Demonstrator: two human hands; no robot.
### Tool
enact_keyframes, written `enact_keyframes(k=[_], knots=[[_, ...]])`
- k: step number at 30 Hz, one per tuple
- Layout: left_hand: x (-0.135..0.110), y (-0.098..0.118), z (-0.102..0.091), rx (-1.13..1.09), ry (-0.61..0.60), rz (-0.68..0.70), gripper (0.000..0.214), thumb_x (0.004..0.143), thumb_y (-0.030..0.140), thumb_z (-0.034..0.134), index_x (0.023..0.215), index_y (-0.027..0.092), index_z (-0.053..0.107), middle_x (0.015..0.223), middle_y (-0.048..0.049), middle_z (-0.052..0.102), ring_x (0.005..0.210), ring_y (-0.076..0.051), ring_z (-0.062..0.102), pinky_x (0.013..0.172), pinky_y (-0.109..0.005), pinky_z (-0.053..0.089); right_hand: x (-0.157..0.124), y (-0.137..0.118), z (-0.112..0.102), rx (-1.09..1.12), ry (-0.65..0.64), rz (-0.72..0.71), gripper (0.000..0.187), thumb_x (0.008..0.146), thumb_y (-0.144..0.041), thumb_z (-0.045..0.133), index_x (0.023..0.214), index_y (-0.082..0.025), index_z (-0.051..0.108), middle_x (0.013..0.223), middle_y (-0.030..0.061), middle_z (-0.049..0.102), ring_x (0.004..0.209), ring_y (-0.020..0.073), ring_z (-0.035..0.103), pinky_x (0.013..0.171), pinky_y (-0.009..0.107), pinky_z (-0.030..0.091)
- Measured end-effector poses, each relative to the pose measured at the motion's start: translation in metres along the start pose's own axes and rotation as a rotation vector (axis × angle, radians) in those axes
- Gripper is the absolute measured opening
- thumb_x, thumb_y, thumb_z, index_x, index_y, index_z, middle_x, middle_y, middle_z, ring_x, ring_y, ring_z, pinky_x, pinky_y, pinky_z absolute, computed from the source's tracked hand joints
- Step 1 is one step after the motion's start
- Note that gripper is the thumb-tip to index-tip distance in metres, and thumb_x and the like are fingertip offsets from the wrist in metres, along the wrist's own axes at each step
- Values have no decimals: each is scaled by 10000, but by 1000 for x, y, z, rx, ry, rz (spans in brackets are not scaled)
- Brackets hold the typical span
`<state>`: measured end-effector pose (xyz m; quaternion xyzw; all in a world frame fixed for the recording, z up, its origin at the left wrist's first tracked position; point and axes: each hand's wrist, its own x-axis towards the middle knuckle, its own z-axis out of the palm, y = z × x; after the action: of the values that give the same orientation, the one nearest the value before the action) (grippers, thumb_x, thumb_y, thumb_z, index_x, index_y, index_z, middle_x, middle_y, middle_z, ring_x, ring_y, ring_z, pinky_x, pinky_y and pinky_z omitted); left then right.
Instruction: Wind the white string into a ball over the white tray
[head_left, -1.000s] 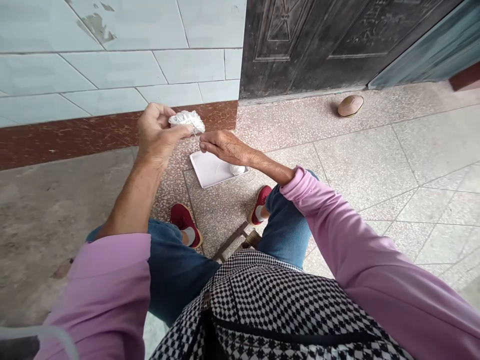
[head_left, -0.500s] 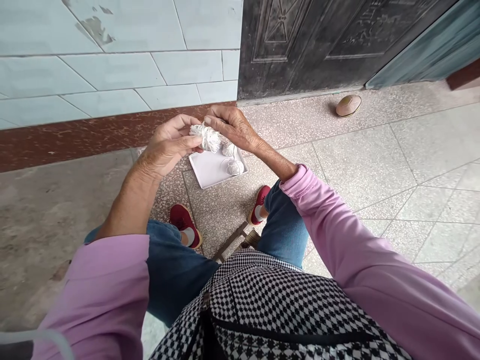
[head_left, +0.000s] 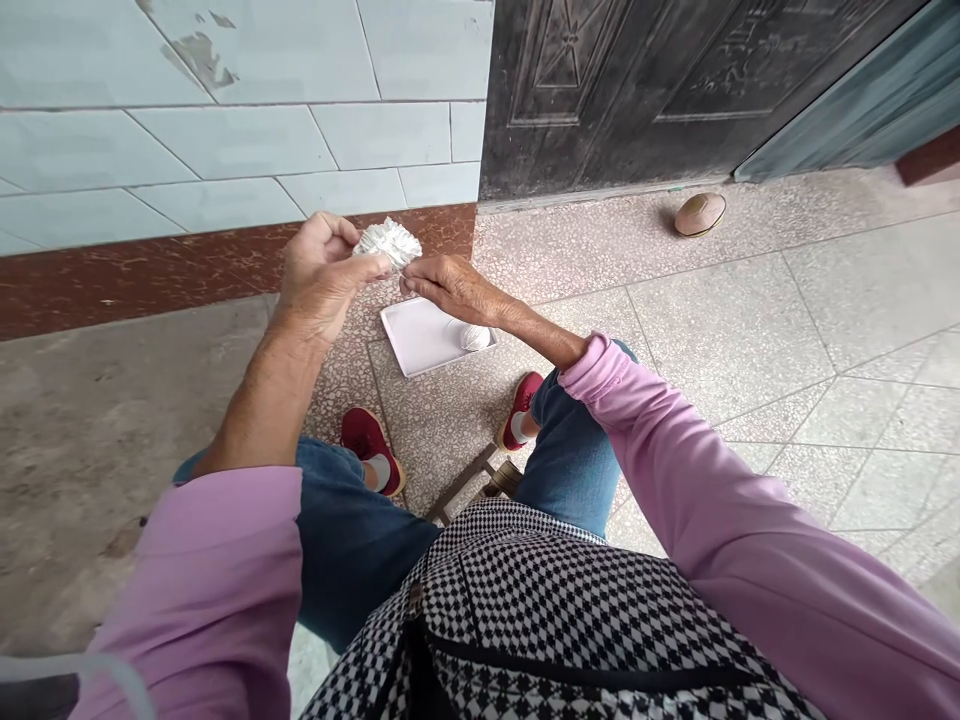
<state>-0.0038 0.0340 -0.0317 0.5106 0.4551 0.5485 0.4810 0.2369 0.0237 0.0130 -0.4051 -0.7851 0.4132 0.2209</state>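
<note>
My left hand (head_left: 319,275) is closed around a white, ruffled bundle of yarn (head_left: 388,243), its thumb and fingers gripping the left side and lower edge. Close beside that lower edge is my right hand (head_left: 448,285), with its fingers pinched together. What the right fingertips hold is too small to make out; a thin pale strand may run there. Below the hands, a shallow white tray (head_left: 416,340) lies on the floor. In its right part rests a ball of white yarn (head_left: 474,338), partly overlapped by my right hand and wrist from above.
Red shoes (head_left: 367,445) stand on either side, just in front of a low stool (head_left: 504,478). A tiled wall (head_left: 240,140) and a dark carved door (head_left: 600,90) rise ahead. A rounded, pinkish-tan object (head_left: 700,214) lies on the floor near the door.
Both hands have shifted: the left has moved left and up with the white bundle, turning it. The right has dropped to its lower edge and now covers the second yarn ball.
</note>
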Motion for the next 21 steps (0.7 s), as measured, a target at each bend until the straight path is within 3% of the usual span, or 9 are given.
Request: enact_keyframes(k=[3, 5, 9, 14, 17, 21], knots=[[4, -5, -4, 131, 56, 66, 696, 601, 264, 1158, 978, 261, 572, 973, 6, 734, 894, -200, 721, 941, -414, 729, -5, -9, 1, -41, -64, -29, 386, 1312, -201, 676, 926, -223, 677, 1007, 102, 815, 1059, 261, 756, 1112, 411, 617], [4, -4, -4, 215, 35, 81, 697, 571, 235, 1170, 957, 258, 591, 970, 14, 753, 897, -202, 744, 939, -403, 725, -7, -12, -2, -48, -42, -55, 358, 1302, -175, 659, 947, -217, 684, 989, 85, 787, 1033, 258, 744, 1096, 410, 617], [-6, 4, -1, 287, -124, -9, 595, 541, 145, 1105, 960, 244, 693, 947, 4, 808, 833, -197, 753, 795, -330, 678, -5, -13, -10, 12, 87, -52, 477, 1305, -449, 736, 870, -261, 678, 897, 60, 753, 1022, 257, 750, 962, 386, 612], [-18, 14, 7, 213, -283, -46, 498, 570, 158, 1058, 969, 232, 768, 950, -9, 815, 844, -199, 748, 781, -315, 665, 3, -5, -21, 92, 176, -46, 638, 1172, -825, 706, 774, -331, 640, 845, 68, 793, 1011, 234, 742, 906, 388, 575], [-17, 20, 7, 61, -267, -50, 536, 568, 214, 1072, 1002, 249, 759, 954, -27, 792, 823, -208, 716, 700, -302, 616, 8, 1, -25, 129, 181, -9, 656, 1155, -840, 704, 750, -339, 585, 783, 53, 740, 992, 227, 721, 881, 384, 548], [-16, 24, 8, -106, -208, -49, 663, 599, 286, 1095, 1173, 270, 763, 1142, -100, 823, 1031, -306, 827, 845, -411, 752, 11, 9, -17, 165, 100, 19, 693, 1256, -762, 680, 759, -294, 559, 766, 30, 651, 1030, 231, 700, 893, 377, 528]])
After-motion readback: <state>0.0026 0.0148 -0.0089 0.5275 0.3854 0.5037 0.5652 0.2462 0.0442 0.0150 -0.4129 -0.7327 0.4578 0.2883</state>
